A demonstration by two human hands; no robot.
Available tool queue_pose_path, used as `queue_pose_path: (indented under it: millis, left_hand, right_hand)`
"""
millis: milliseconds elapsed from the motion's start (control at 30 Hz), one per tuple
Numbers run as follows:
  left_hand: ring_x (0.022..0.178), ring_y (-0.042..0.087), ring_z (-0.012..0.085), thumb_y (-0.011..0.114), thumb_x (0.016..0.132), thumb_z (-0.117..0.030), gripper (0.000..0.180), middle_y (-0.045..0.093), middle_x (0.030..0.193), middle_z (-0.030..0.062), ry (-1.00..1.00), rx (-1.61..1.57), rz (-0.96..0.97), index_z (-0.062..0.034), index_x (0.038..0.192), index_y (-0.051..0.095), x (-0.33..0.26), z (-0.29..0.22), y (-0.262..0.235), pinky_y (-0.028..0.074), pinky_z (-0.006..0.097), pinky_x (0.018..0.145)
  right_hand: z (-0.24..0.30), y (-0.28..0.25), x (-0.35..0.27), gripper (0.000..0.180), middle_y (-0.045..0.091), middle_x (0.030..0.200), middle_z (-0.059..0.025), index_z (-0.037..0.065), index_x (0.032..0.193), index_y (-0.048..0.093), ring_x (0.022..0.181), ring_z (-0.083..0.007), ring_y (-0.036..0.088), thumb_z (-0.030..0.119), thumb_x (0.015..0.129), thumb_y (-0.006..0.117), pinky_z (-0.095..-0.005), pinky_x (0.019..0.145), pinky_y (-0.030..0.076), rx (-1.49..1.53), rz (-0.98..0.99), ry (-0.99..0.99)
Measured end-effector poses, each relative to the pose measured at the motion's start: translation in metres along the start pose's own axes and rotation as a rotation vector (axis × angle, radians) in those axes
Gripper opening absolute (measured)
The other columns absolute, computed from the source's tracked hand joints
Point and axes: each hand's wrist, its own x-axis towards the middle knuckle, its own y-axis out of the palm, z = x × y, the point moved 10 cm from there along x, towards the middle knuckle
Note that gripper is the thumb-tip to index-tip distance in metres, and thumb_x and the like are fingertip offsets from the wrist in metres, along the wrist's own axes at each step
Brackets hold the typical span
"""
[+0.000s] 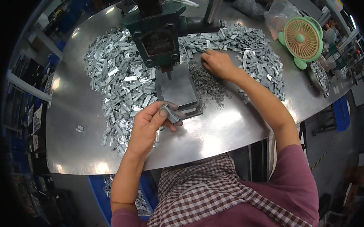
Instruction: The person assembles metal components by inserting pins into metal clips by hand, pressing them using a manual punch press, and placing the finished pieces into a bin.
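Observation:
My left hand (pixel 148 123) is closed on a small grey metal block (pixel 171 114), pinched between thumb and fingers just in front of the press's base. The block looks hollowed or slotted along one side. Beyond the base's right side, my right hand (pixel 219 65) reaches to the far edge of a heap of tiny metal pins (pixel 211 88). Its fingers curl downward, and whatever lies between the fingertips is hidden. Between the hands stands a green bench press (pixel 156 39); its narrow punch (pixel 169 72) points down over a flat steel plate (pixel 177 91).
Heaps of similar metal blocks lie left (pixel 119 83) and right (pixel 261 61) of the press on a shiny steel table (pixel 82 146). A green fan (pixel 302 39) and a metal bowl of parts (pixel 319 77) stand at right. Below the front edge sits a blue bin (pixel 98 194).

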Motion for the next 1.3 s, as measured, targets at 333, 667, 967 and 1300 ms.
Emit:
queue_pose_path:
  millis: [333,667,967,1300]
  left_hand:
    - [0.071,0.057,0.0133,0.058,0.083,-0.014,0.019,0.064,0.085,0.0084,0.311,0.633,-0.067,0.0011,0.095,0.061,0.02,-0.042,0.014,0.044,0.025,0.062]
    - [0.071,0.057,0.0247,0.063,0.075,-0.008,0.016,0.06,0.08,0.0116,0.568,0.946,-0.176,0.0014,0.088,0.061,0.026,-0.038,0.012,0.044,0.03,0.063]
    - [0.07,0.058,0.0233,0.064,0.074,-0.009,0.019,0.06,0.08,0.0117,0.559,0.968,-0.173,0.0019,0.089,0.061,0.029,-0.042,0.006,0.045,0.029,0.062]
    - [0.071,0.059,0.0242,0.064,0.073,-0.011,0.019,0.061,0.081,0.0112,0.556,0.946,-0.163,0.0011,0.087,0.062,0.032,-0.037,0.008,0.045,0.031,0.061]
  right_hand:
    - [-0.026,-0.012,-0.026,0.017,0.055,0.09,-0.0187,0.002,0.087,0.05,0.084,-0.0381,0.053,0.018,0.082,0.053,-0.0438,0.072,0.043,0.216,0.003,0.161]
    - [-0.008,-0.008,-0.021,0.017,0.052,0.086,-0.0143,0.003,0.087,0.052,0.085,-0.0328,0.053,0.018,0.081,0.054,-0.0405,0.073,0.043,-0.016,-0.035,0.091]
    - [0.096,-0.075,-0.031,0.02,0.052,0.085,-0.018,-0.001,0.088,0.047,0.08,-0.0363,0.051,0.018,0.085,0.049,-0.0411,0.07,0.041,0.546,-0.026,-0.063]
    - [0.127,-0.084,-0.03,0.016,0.053,0.089,-0.015,0.0,0.091,0.051,0.081,-0.0334,0.053,0.01,0.08,0.055,-0.0385,0.07,0.042,0.609,-0.074,-0.142]
